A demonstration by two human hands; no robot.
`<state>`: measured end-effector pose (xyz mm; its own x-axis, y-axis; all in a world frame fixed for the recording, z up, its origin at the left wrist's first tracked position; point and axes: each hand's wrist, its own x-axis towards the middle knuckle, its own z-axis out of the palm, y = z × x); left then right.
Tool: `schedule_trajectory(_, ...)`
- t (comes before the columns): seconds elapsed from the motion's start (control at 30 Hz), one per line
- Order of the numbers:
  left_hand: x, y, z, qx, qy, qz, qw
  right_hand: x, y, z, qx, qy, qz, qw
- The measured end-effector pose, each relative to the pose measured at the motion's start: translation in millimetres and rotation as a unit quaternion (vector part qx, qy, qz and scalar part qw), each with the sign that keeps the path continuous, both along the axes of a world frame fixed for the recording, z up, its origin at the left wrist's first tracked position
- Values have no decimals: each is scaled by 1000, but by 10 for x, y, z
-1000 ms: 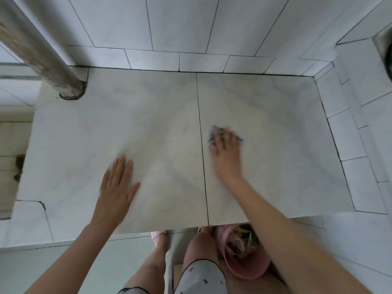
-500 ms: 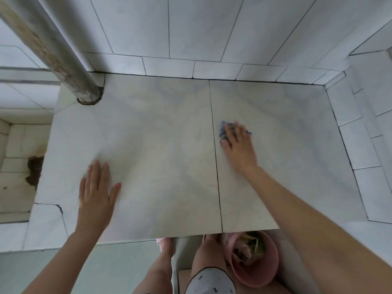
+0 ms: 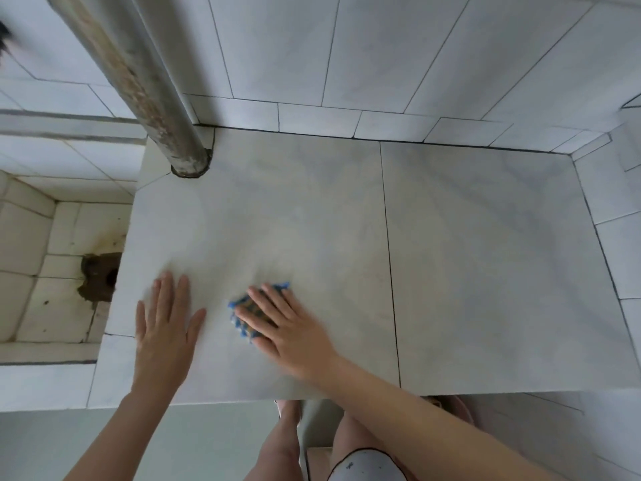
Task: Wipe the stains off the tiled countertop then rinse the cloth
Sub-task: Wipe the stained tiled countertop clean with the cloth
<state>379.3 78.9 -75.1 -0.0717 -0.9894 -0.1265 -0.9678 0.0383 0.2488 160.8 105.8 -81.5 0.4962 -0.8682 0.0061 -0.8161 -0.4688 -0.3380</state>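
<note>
**A:** What is the wiping hand doing?

**B:** The right hand lies flat in the lower centre of the frame, fingers straight and spread. It presses the blue cloth onto the countertop. It grasps nothing: the cloth is only pinned under palm and fingers, with blue edges showing past the fingertips and on the left.

**A:** And the other one?

**B:** The left hand rests just to the left, palm down on bare tile, fingers straight, holding nothing. I read it as a brace.

**A:** So how should this step go?

**B:** Wiping looks to be under way and rinsing not yet begun. I'd keep the palm's weight over the cloth so it neither bunches nor slips out, and overlap each stroke. The grout seam, running top to bottom right of the hand, probably traps dirt, as does the foot of the pipe at upper left. The stains themselves are too faint to pick out, and the hand is blurred.

**A:** And the rinse?

**B:** The tiled sink sits at the left edge, with its stained drain hole beside the counter. No tap shows.

**A:** Any brand or writing?

**B:** None that can be read on cloth, tiles or pipe.
</note>
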Motion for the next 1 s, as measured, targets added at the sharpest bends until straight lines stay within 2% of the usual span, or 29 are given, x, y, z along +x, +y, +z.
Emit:
schedule_trajectory(0.1, 81, -83, 12, -6, 14, 8, 1000, -377, -146, -82, 2, 15, 14, 1000)
schedule_trajectory(0.23, 88, -224, 58, 6, 41, 17, 999, -1140, -806, -121, 30, 69, -173, 982)
schedule_trajectory(0.3, 56, -302, 57, 1, 49, 16, 999, -1470, -1153, -72, 34, 91, -285, 953)
schedule_trajectory(0.4, -9, -415, 12, -8, 53, 17, 998, -1540, -1561, -6, 93, 79, -447, 886)
schedule_trajectory(0.47, -58, -449, -26, -14, 44, 20, 999, -1307, -1766, 50, 94, 75, -496, 860)
schedule_trajectory(0.53, -83, -450, -56, -20, 28, 25, 999, -963, -1954, 13, 85, 84, -452, 884)
schedule_trajectory(0.63, -89, -442, -62, -23, 14, 30, 999, -281, -1940, -79, -5, 64, -299, 952)
schedule_trajectory(0.7, -87, -443, -52, -26, 9, 32, 999, 142, -1704, -84, -8, 9, -183, 983)
schedule_trajectory(0.83, -142, -451, -29, -25, -11, 55, 998, 192, -1345, -31, 2, 11, -18, 1000)
schedule_trajectory(0.93, -175, -450, -24, -20, -17, 67, 997, -451, -1563, -177, -17, 85, -32, 996)
schedule_trajectory(1.0, -175, -448, -15, -18, -22, 65, 997, -1034, -1840, -262, 14, 141, -150, 979)
